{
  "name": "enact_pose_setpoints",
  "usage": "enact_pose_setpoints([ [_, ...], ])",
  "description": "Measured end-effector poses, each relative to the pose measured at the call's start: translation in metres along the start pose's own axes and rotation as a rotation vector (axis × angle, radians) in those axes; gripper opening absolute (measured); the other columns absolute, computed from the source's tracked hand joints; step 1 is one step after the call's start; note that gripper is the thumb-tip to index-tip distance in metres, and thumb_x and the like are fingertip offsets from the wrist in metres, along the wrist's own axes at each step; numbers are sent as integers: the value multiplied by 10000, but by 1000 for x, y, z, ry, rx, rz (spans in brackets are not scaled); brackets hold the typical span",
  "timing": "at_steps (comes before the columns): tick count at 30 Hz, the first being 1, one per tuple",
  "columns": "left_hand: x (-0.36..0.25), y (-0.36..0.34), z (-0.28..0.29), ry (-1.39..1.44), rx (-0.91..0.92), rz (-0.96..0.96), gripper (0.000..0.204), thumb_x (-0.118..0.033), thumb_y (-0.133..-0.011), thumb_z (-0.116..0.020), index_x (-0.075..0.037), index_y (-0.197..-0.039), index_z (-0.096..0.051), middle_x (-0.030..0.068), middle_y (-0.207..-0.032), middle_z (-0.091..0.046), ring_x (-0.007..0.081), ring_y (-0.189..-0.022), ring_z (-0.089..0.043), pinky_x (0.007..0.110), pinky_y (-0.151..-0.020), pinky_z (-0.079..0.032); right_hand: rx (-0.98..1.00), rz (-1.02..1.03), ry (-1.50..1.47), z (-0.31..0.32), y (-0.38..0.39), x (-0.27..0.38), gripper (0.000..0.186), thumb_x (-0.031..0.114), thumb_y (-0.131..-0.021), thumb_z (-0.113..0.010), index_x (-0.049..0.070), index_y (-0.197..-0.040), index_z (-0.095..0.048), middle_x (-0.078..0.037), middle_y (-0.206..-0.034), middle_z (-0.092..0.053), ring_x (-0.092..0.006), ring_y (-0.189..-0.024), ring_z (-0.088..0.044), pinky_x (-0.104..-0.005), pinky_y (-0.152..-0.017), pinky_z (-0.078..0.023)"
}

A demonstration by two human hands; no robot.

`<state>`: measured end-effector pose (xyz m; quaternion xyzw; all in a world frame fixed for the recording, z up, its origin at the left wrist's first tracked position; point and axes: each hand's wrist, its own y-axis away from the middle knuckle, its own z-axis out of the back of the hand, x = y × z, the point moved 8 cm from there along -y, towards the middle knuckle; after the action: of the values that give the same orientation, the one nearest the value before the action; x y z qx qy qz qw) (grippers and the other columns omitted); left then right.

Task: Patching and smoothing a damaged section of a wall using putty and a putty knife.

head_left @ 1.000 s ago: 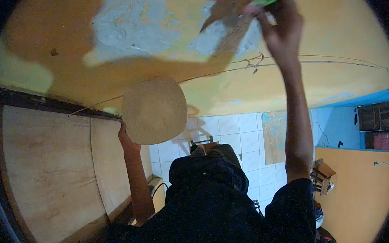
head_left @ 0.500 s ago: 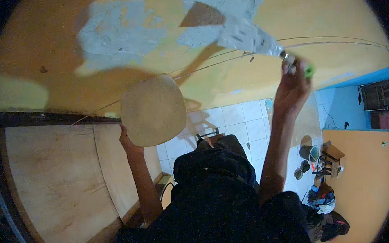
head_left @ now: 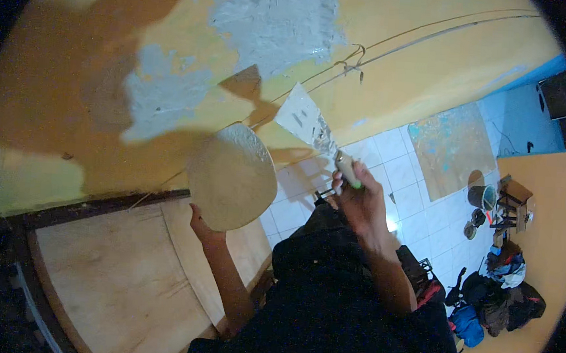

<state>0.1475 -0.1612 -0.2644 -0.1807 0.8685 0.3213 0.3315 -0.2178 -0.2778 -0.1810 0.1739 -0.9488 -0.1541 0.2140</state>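
My left hand (head_left: pixel 208 230) holds up a rounded tan board (head_left: pixel 230 186) by its lower edge; its thumb shows, and its other fingers are hidden behind the board. Wet grey filler (head_left: pixel 251 140) lies along the board's upper right rim. In my right hand (head_left: pixel 365 202) is a putty knife (head_left: pixel 308 120), its handle gripped in closed fingers. Grey smears cover part of the wide blade, which points up and left, apart from the board and in front of the yellow wall (head_left: pixel 429 62). A large grey filler patch (head_left: pixel 274 25) and a smaller one (head_left: pixel 164 96) mark that wall.
Cables (head_left: pixel 397 48) run along the wall. Below left is a wooden panel (head_left: pixel 113 263) in a dark frame. On the white tiled floor (head_left: pixel 395 161) lie a paint-stained sheet (head_left: pixel 452 149), a bucket (head_left: pixel 485 196), a small wooden stool (head_left: pixel 514 200) and a heap of clothes and bags (head_left: pixel 507 297).
My right hand has drawn the putty knife down and left, away from the wall patch toward the board. The whole view has shifted and tilted. Filler now shows on the board's rim.
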Motion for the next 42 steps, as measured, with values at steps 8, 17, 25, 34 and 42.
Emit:
enact_pose_setpoints([
  [8, -4, 3, 0, -67, -90, -12, 546, -428, -1038, -333, -49, -1419, -422, 150, -1416, -497, 357, -1277, -486, 524, -1074, -385, 69, 260, 825, -12, 13, 3, 362, 72, -926, -616, 15, -1276, -540, -93, -990, -636, -151, -800, -624, -262, -620, -471],
  [17, -7, 6, -9, -57, -41, -34, 547, -426, -1039, -322, -46, -1418, -422, 151, -1420, -492, 362, -1287, -477, 528, -1081, -380, 218, 1037, 1469, -158, -11, 74, 384, 67, -838, -719, 87, -1211, -634, -83, -816, -596, -210, -632, -610, -300, -539, -489],
  [25, -5, 1, 1, -52, -40, -19, 532, -387, -1035, -343, -39, -1431, -415, 168, -1439, -472, 371, -1300, -466, 550, -1084, -384, 303, 1249, 1508, -173, -49, 79, 353, 113, -852, -714, 135, -1200, -657, -71, -827, -602, -218, -635, -628, -342, -550, -514],
  [34, -7, 1, 5, -66, -68, -22, 531, -387, -1037, -340, -34, -1426, -420, 173, -1430, -482, 379, -1296, -467, 553, -1096, -366, 180, 1041, 1336, -129, -44, 72, 346, 29, -838, -717, 57, -1180, -671, -97, -823, -613, -170, -656, -642, -290, -560, -532],
  [42, -8, 3, 1, -79, -66, -27, 532, -404, -1040, -331, -32, -1409, -424, 157, -1387, -515, 346, -1254, -504, 510, -1059, -404, 181, 1055, 1266, -140, -57, 39, 362, 35, -860, -705, 43, -1213, -630, -114, -861, -604, -195, -676, -653, -307, -565, -527],
])
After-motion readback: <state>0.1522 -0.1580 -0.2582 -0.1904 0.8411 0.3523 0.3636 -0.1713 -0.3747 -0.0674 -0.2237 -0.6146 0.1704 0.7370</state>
